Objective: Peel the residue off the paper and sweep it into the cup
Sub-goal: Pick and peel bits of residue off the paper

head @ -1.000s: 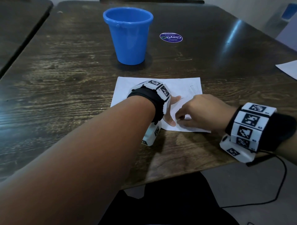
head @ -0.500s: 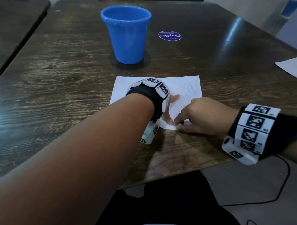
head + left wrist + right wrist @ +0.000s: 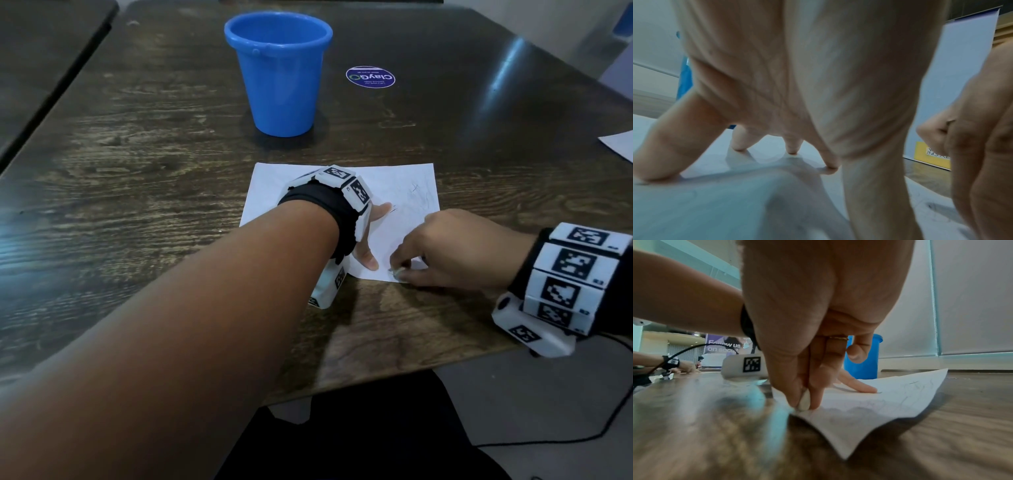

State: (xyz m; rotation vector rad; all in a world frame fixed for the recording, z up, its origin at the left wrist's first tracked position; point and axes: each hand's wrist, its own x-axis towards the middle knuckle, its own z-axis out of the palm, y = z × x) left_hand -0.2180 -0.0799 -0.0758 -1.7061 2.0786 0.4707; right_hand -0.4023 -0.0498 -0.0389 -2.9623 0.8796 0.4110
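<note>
A white paper sheet (image 3: 404, 192) with faint pencil marks (image 3: 419, 195) lies flat on the dark wooden table (image 3: 137, 171). My left hand (image 3: 375, 236) presses it down with fingers spread and straight (image 3: 830, 164). At the sheet's near edge my right hand (image 3: 399, 270) pinches a small pale lump (image 3: 804, 400) between thumb and finger, and the lump touches the paper (image 3: 890, 402). Beyond the sheet stands the blue cup (image 3: 277, 75), upright. It also shows behind my fingers in the right wrist view as the same cup (image 3: 861, 368). What lies inside it is hidden.
A round purple sticker (image 3: 370, 77) sits right of the cup. Another white sheet (image 3: 620, 144) pokes in at the table's right edge. The table's near edge runs just below my right wrist, with a black cable (image 3: 548, 442) on the floor. A second table (image 3: 41, 51) stands at the left.
My right hand has slid toward me along the paper to its near edge, still pinching. The left hand has stayed pressed on the sheet.
</note>
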